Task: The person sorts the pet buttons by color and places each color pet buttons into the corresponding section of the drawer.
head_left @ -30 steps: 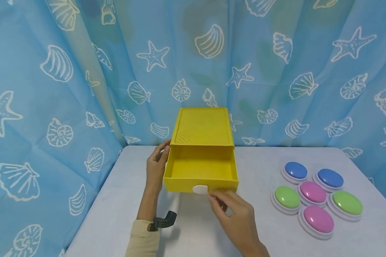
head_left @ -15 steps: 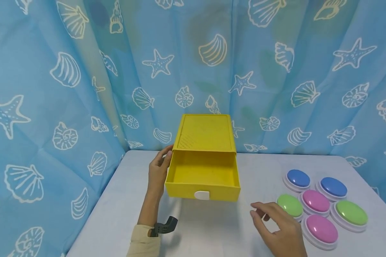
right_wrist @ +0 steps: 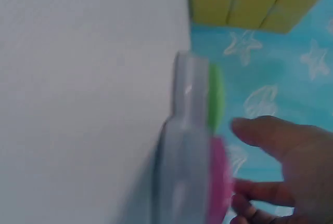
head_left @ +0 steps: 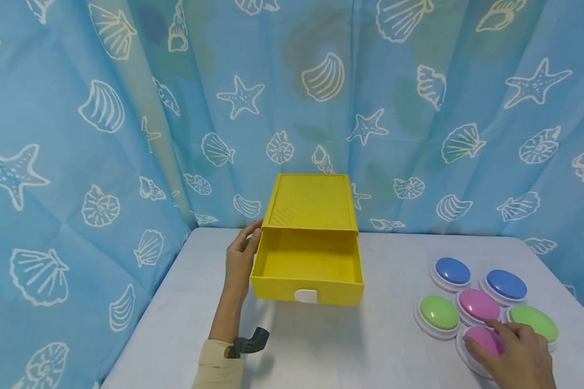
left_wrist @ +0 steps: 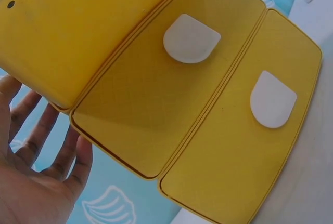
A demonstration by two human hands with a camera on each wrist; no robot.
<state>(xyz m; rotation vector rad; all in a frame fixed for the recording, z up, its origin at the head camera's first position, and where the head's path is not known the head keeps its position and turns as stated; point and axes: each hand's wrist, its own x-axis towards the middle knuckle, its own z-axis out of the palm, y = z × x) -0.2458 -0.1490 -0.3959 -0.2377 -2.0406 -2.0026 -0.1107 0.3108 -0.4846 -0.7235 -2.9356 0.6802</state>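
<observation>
A yellow drawer cabinet (head_left: 316,202) stands at the middle of the table, its top drawer (head_left: 307,289) pulled out and bare inside. Two lower drawers (left_wrist: 171,78) with white tabs are closed in the left wrist view. My left hand (head_left: 240,259) rests against the cabinet's left side, fingers extended. Over at the right, my right hand (head_left: 518,351) is above the front pink-domed round light (head_left: 484,339), thumb and fingers spread about it and partly hiding it. In the right wrist view the fingers look apart from the pink dome (right_wrist: 219,180); contact is unclear.
Around that light sit another pink dome (head_left: 479,304), green domes (head_left: 439,312) (head_left: 535,320) and blue domes (head_left: 452,270) (head_left: 506,284), all on white bases and close together. A blue shell-patterned curtain (head_left: 394,135) hangs behind the white table (head_left: 316,356).
My right hand has left the drawer's front and moved right to the front pink dome. My left hand stays at the cabinet's side. The head view has tilted slightly.
</observation>
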